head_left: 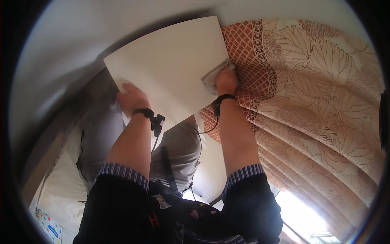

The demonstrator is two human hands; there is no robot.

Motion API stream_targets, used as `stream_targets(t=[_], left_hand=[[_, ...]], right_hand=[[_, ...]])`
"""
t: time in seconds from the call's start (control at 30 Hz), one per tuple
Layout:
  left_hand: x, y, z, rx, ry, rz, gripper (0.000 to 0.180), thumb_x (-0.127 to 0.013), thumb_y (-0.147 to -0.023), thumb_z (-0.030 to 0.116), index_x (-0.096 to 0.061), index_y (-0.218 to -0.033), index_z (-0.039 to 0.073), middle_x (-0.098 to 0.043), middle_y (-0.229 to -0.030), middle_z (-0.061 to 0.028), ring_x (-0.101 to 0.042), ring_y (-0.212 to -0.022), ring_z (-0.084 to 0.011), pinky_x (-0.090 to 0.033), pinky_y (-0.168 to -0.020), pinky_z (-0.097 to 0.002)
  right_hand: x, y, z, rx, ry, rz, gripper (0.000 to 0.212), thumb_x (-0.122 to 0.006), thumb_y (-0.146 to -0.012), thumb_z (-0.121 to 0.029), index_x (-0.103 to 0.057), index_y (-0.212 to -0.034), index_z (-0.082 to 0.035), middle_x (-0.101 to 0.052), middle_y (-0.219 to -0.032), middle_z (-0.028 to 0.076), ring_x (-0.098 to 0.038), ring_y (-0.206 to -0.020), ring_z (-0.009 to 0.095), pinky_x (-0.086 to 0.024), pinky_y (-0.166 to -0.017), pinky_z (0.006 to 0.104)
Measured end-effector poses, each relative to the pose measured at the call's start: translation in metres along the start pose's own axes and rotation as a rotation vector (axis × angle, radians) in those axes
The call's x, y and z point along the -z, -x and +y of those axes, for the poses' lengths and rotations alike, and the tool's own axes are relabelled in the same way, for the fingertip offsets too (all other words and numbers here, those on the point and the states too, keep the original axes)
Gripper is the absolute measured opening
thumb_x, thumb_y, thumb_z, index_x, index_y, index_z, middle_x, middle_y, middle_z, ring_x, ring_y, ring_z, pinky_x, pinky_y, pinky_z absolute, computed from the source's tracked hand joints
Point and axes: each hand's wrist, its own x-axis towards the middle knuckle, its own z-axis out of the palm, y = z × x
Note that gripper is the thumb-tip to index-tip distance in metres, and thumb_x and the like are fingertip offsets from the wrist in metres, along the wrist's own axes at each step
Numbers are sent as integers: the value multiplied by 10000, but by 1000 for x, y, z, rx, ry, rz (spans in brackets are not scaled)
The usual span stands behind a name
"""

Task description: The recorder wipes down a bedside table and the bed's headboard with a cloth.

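A smooth white board (170,61) lies in front of me, its near corner pointing toward my knees. My left hand (133,99) grips its left edge, thumb on top and the other fingers partly hidden at the rim. Over by the right edge, my right hand (226,83) is closed on a crumpled grey cloth (210,80) and presses it against the board's surface. Each wrist wears a black strap with a small device and a cable. What supports the board is hidden.
A patterned curtain (317,77) with leaf prints and a red lattice border hangs along the right and touches the board's side. A pale wall (61,49) stands at the left and back. My grey-trousered legs (178,150) are below the board. A dotted packet (49,227) sits lower left.
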Motion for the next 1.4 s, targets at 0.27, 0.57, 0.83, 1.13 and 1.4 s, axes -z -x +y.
stream_targets(t=[0.27, 0.57, 0.83, 1.13, 1.4], left_hand=[[-4, 4, -1, -5, 10, 34, 652, -374, -1046, 546, -585, -1213, -48, -683, -1188, -261, -688, -1071, -429, -579, -891, -511], [-2, 5, -3, -98, -20, 68, 648, -400, -1038, 537, -609, -1159, -65, -688, -1147, -287, -687, -1050, -457, -575, -899, -526], [-15, 0, -11, -151, 49, 112, 634, -432, -1021, 540, -633, -1097, -57, -700, -1075, -290, -687, -1015, -473, -565, -887, -548], [-4, -7, -5, -64, 32, 49, 617, -440, -1019, 534, -630, -1160, -37, -709, -1088, -274, -702, -1003, -448, -578, -817, -546], [-4, 4, -1, -22, -38, 122, 542, -468, -1019, 504, -620, -1165, 5, -710, -1100, -228, -688, -1037, -424, -562, -875, -544]], right_hand=[[10, -28, 33, 29, -45, -18, 545, -436, -1048, -504, -626, -1185, -11, -698, -1117, 297, -690, -970, 497, -567, -824, 565], [-4, 132, -27, -219, -85, -114, 532, -440, -1028, -541, -566, -1115, -31, -712, -1026, 264, -693, -951, 480, -544, -828, 589], [-27, 179, -64, 73, 59, -88, 456, -491, -1035, -492, -582, -1058, -47, -709, -903, 188, -714, -825, 398, -583, -685, 541], [0, 60, -119, 45, -77, -85, 471, -434, -1054, -477, -593, -1097, -36, -718, -1077, 240, -702, -977, 426, -553, -867, 558], [6, -75, -162, 95, -165, 56, 448, -434, -1081, -410, -625, -1169, -14, -717, -1121, 265, -696, -1021, 428, -568, -864, 512]])
